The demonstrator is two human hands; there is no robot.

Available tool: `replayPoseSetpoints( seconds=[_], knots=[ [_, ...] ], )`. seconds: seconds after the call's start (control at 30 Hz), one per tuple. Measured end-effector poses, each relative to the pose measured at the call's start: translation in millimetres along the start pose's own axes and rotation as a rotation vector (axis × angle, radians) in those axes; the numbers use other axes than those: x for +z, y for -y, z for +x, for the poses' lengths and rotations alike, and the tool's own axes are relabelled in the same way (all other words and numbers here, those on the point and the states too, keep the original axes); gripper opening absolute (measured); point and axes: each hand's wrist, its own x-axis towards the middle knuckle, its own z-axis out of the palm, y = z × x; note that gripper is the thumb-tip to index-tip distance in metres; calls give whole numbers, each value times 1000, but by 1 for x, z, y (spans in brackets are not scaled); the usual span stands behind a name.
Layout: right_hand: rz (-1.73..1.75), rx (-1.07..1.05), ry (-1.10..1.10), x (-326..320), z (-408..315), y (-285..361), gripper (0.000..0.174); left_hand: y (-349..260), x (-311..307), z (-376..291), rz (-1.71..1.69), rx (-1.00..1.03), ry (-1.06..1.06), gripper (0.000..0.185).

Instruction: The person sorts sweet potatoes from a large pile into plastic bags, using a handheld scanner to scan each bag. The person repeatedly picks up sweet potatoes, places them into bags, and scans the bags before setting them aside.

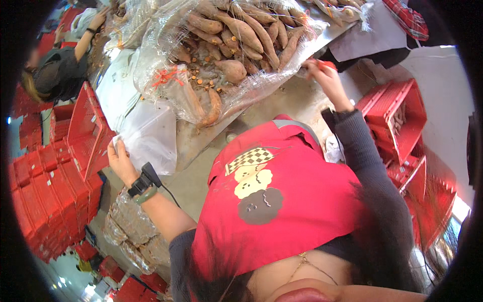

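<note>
Before me a heap of sweet potatoes (pixel 241 34) lies in an opened clear plastic wrapping (pixel 249 94), with cut orange ends scattered among them. My left hand (pixel 120 156) pinches the gathered corner of a translucent plastic bag (pixel 151 139) at the left table edge. At the wrapping's right edge is my right hand (pixel 324 79), with something small and red at its fingers. That hand is blurred; whether it grips the red thing or the wrapping is unclear. A red tie (pixel 168 76) sits on the wrapping's left part.
Red plastic crates (pixel 49 185) are stacked at the left, and more red crates (pixel 400 117) stand at the right, one with roots inside. A co-worker (pixel 60 71) is at the upper left. Wrapped bundles (pixel 136 230) lie on the floor at the lower left.
</note>
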Motion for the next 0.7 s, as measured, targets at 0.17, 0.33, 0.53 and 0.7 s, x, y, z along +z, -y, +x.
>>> replayPoseSetpoints(
  seconds=[0.17, 0.33, 0.53, 0.7],
  knots=[
    [-413, -135, -113, 84, 38, 47, 23, 17, 0, -2, 110, 127, 38, 32],
    [-566, -353, -147, 128, 81, 72, 22, -11, -16, 9, 249, 237, -246, 31],
    [-676, -508, -88, 120, 167, 74, 25, -81, 86, 14, 146, 427, 117, 30],
    [-764, -365, 104, 88, 245, 84, 26, -115, 235, 27, 274, 580, 738, 34]
  ],
)
